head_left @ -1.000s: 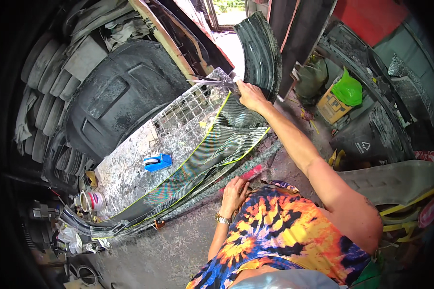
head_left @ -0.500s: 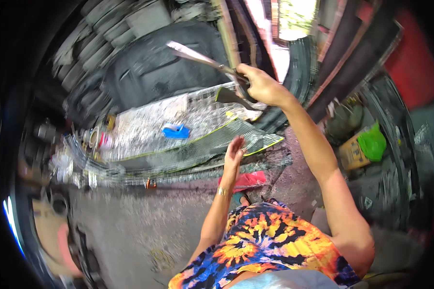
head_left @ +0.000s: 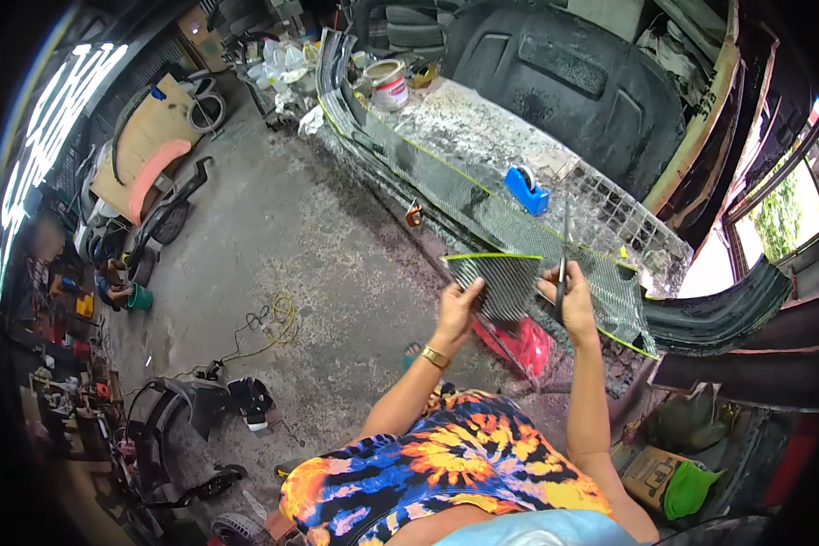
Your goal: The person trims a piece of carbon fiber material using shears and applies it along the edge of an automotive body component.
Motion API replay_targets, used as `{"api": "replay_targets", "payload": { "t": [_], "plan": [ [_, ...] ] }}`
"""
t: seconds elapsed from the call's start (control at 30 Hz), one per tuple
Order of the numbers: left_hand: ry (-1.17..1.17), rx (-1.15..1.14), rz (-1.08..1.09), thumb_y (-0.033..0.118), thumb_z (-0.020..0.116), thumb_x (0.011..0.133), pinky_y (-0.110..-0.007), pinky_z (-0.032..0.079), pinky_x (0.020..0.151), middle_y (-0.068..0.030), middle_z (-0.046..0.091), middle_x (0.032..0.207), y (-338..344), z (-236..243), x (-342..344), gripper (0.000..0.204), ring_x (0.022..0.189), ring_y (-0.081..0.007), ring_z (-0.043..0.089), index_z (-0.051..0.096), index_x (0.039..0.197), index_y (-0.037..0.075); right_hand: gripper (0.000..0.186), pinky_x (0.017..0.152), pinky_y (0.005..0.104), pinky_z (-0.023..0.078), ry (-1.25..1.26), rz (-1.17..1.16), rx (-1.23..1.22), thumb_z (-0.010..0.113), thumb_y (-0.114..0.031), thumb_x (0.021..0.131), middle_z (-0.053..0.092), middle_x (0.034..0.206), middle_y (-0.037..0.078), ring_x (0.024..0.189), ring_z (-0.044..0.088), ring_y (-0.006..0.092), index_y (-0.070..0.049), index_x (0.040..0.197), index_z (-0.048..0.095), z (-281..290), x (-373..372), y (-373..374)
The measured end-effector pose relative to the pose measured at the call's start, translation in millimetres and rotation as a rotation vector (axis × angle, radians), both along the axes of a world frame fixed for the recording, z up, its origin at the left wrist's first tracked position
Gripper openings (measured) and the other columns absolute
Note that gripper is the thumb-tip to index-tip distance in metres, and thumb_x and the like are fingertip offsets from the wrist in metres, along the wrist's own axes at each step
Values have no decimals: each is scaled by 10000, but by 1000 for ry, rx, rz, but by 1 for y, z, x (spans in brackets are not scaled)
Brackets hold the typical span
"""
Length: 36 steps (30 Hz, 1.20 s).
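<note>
My left hand (head_left: 458, 317) pinches a small piece of dark woven fabric (head_left: 503, 284) with a yellow-green edge; it looks like carbon-fibre cloth. Scissors (head_left: 561, 289) are in my right hand (head_left: 573, 305), their black handles in the palm and thin blades pointing away from me. The right fingertips are beside the small piece's right edge; whether they grip it I cannot tell. Behind both hands, a long strip of the same woven cloth (head_left: 432, 176) lies along the near side of the cluttered bench (head_left: 464, 116).
A blue tape dispenser (head_left: 530, 193) and a white-and-red can (head_left: 389, 89) stand on the bench. Below the hands is a red sheet (head_left: 517, 350). Black bumper parts (head_left: 177, 414) and a yellow cord (head_left: 282, 317) lie on the floor. Farther left, a person crouches by a green bucket (head_left: 140, 298).
My right hand has come down from over the bench with the scissors and the small cloth piece. My left hand, empty before, now holds that piece. The view has swung left.
</note>
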<state>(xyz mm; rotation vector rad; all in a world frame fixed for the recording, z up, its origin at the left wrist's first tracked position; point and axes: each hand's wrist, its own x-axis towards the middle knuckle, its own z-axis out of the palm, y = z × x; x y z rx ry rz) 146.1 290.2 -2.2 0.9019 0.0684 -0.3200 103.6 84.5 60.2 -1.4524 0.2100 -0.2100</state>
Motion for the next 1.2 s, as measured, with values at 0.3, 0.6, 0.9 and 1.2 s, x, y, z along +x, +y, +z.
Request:
{"api": "replay_targets", "payload": {
  "t": [0.3, 0.6, 0.9, 1.2],
  "plan": [
    [-93, 245, 133, 184, 667, 941, -214, 495, 651, 18, 690, 893, 206, -8, 102, 145, 733, -40, 610, 661, 927, 39, 330, 640, 274, 463, 212, 40, -332, 816, -145, 769, 634, 805, 44, 708, 573, 117, -44, 880, 522, -82, 46, 138],
    [94, 108, -23, 294, 513, 1017, -374, 616, 731, -84, 704, 1047, 312, -21, 228, 267, 897, -202, 712, 599, 1087, 51, 329, 724, 328, 437, 483, 432, -499, 736, -115, 749, 535, 834, 81, 805, 502, 164, -23, 964, 505, -144, 73, 217],
    [38, -8, -89, 290, 471, 1033, -351, 622, 687, -103, 683, 1126, 313, 4, 350, 303, 928, -206, 707, 562, 1183, 43, 356, 744, 294, 470, 351, 204, -188, 786, -138, 781, 601, 889, 73, 850, 547, 120, -16, 1026, 558, -83, 190, 259],
    [-63, -192, -236, 286, 420, 1048, -370, 637, 713, -142, 670, 1155, 288, 50, 415, 358, 943, -235, 707, 537, 1222, -4, 348, 622, 187, 420, 104, 87, 278, 778, -51, 803, 505, 818, -33, 698, 503, 39, -83, 991, 486, -16, 354, 312]
  ]
}}
